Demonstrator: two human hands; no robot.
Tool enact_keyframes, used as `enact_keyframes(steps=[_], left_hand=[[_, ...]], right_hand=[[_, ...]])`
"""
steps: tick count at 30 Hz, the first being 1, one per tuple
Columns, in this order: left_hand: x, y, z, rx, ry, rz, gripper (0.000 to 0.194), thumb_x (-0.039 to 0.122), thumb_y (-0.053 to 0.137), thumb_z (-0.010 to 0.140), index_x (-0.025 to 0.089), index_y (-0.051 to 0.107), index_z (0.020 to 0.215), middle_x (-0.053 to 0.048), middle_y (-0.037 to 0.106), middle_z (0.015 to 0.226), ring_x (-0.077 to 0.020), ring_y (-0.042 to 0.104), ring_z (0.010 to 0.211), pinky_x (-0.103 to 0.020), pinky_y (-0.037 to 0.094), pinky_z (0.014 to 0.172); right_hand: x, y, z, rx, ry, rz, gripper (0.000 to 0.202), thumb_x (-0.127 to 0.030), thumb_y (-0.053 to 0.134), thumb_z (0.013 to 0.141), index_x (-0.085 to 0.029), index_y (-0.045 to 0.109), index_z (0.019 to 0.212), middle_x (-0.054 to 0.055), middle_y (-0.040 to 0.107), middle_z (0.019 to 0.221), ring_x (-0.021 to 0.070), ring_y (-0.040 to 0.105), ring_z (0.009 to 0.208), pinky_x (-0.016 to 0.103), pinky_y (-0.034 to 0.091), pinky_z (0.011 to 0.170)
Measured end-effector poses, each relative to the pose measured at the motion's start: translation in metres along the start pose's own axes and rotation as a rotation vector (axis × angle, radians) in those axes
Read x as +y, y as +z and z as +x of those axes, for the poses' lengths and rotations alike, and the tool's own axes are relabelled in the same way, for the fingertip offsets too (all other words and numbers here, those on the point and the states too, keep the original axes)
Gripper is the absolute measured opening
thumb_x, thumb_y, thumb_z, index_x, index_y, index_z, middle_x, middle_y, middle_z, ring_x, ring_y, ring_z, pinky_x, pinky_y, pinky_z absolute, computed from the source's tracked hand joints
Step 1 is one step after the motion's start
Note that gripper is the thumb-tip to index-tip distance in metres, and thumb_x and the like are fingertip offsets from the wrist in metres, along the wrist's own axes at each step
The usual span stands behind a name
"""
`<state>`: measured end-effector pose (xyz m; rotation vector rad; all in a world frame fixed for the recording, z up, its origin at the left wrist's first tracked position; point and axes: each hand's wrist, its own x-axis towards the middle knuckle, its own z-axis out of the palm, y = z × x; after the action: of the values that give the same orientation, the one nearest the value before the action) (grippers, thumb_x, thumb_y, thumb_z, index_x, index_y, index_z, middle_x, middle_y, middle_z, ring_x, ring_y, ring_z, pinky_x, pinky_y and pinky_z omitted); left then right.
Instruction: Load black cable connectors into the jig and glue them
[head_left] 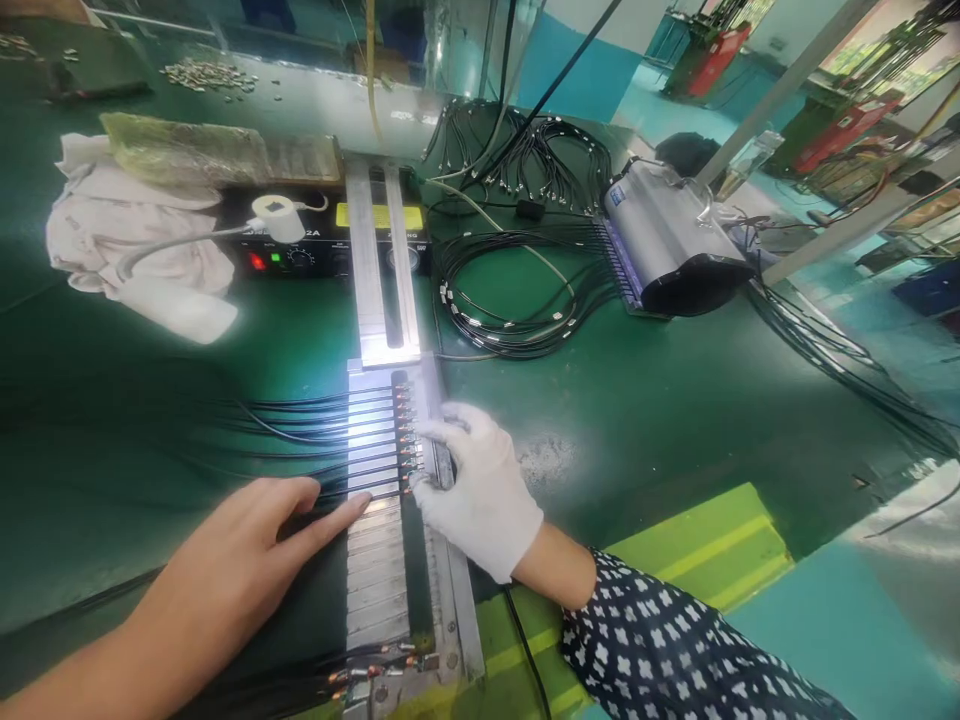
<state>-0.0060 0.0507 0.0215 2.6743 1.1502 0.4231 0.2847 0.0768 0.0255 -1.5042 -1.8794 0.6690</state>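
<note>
My bare left hand (247,550) is at the left side of a slotted metal fixture (375,580), closed around a black cable, its thumb resting on the slotted strip. Several black cables (300,408) lie side by side across the upper slots, with small copper-coloured ends (407,430) lined up on the right. My white-gloved right hand (480,480) is at those ends, forefinger and thumb apart; the thumb touches near the lowest end. More cable ends (345,680) lie at the fixture's near end.
A metal slide (382,260) stands behind the fixture, beside a black control box (300,258) and a lamp (277,218). Coiled black cables (510,335) lie to the right, leading to a silver machine (675,235). Small metal parts (210,75) are heaped at the back left.
</note>
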Motion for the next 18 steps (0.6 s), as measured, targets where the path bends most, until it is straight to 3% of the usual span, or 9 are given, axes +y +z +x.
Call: enact_keyframes(steps=[5, 9, 11, 13, 16, 18], left_hand=[[0.017, 0.001, -0.006, -0.025, -0.09, 0.045, 0.063, 0.014, 0.035, 0.111, 0.038, 0.051, 0.166, -0.004, 0.071, 0.101, -0.0213, 0.065, 0.085, -0.033, 0.052, 0.082], [0.018, -0.008, -0.022, -0.065, -0.079, -0.18, 0.052, 0.031, 0.055, 0.111, 0.038, 0.052, 0.162, -0.003, 0.077, 0.115, -0.0201, 0.074, 0.095, -0.025, 0.059, 0.083], [0.02, -0.01, -0.039, -0.104, -0.1, -0.301, 0.039, 0.036, 0.064, 0.107, 0.036, 0.062, 0.146, -0.001, 0.079, 0.114, -0.0189, 0.076, 0.099, -0.022, 0.061, 0.086], [0.024, -0.012, -0.053, -0.176, -0.14, -0.375, 0.014, 0.033, 0.061, 0.107, 0.033, 0.07, 0.118, 0.0, 0.078, 0.103, -0.0169, 0.075, 0.091, -0.02, 0.06, 0.081], [0.031, -0.016, -0.059, -0.205, -0.215, -0.446, 0.023, 0.032, 0.053, 0.11, 0.029, 0.069, 0.093, 0.001, 0.073, 0.089, -0.0149, 0.071, 0.077, -0.019, 0.056, 0.07], [0.034, -0.021, -0.049, -0.087, -0.26, -0.424, 0.023, 0.035, 0.054, 0.11, 0.03, 0.07, 0.095, 0.0, 0.075, 0.092, -0.0166, 0.073, 0.081, -0.02, 0.057, 0.073]], right_hand=[[0.0, -0.001, 0.001, 0.014, -0.007, -0.026, 0.05, -0.027, 0.081, 0.078, -0.025, 0.084, 0.128, 0.015, 0.072, 0.147, 0.0351, 0.072, 0.132, 0.052, 0.06, 0.115], [0.002, 0.003, 0.0, 0.015, -0.003, -0.038, 0.048, -0.028, 0.081, 0.08, -0.024, 0.084, 0.128, 0.015, 0.071, 0.148, 0.0345, 0.071, 0.135, 0.051, 0.059, 0.117], [0.001, 0.004, -0.001, 0.005, 0.015, -0.041, 0.048, -0.027, 0.082, 0.081, -0.025, 0.083, 0.129, 0.014, 0.07, 0.151, 0.0347, 0.07, 0.137, 0.052, 0.058, 0.119], [-0.001, 0.002, -0.002, -0.012, 0.036, -0.029, 0.047, -0.025, 0.082, 0.082, -0.024, 0.083, 0.129, 0.014, 0.069, 0.153, 0.0348, 0.069, 0.139, 0.053, 0.056, 0.122], [0.0, -0.007, -0.004, -0.04, 0.08, 0.075, 0.044, -0.029, 0.082, 0.087, -0.024, 0.08, 0.131, 0.014, 0.067, 0.156, 0.0337, 0.066, 0.144, 0.054, 0.051, 0.128], [0.003, -0.013, -0.007, -0.031, 0.091, 0.206, 0.041, -0.035, 0.079, 0.094, -0.024, 0.077, 0.133, 0.014, 0.066, 0.156, 0.0305, 0.064, 0.146, 0.053, 0.05, 0.13]])
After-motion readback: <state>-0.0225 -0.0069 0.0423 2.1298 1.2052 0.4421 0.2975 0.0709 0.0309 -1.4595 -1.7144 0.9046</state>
